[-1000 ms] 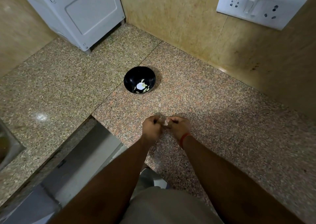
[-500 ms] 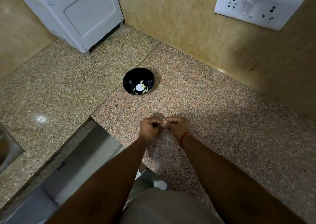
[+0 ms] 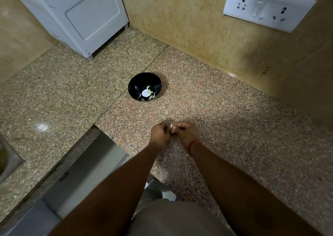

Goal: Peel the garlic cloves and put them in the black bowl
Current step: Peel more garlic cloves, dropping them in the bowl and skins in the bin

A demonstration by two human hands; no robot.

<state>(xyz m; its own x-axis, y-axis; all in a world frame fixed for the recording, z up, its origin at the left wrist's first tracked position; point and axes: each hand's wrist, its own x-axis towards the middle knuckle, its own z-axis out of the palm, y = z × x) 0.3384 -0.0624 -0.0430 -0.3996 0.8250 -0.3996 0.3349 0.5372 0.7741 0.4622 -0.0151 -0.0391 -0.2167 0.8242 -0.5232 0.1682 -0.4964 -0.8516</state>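
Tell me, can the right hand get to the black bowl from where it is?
Probably yes: bare counter lies between the right hand and the black bowl, though both hands pinch a garlic clove.

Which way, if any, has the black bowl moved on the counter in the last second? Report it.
No. The black bowl has its left edge on the counter seam, exactly as before. Its slight shift in the picture comes from the head camera.

Home kitchen — granite counter (image 3: 234, 127), sink edge (image 3: 7, 156), wall socket plate (image 3: 268, 7).
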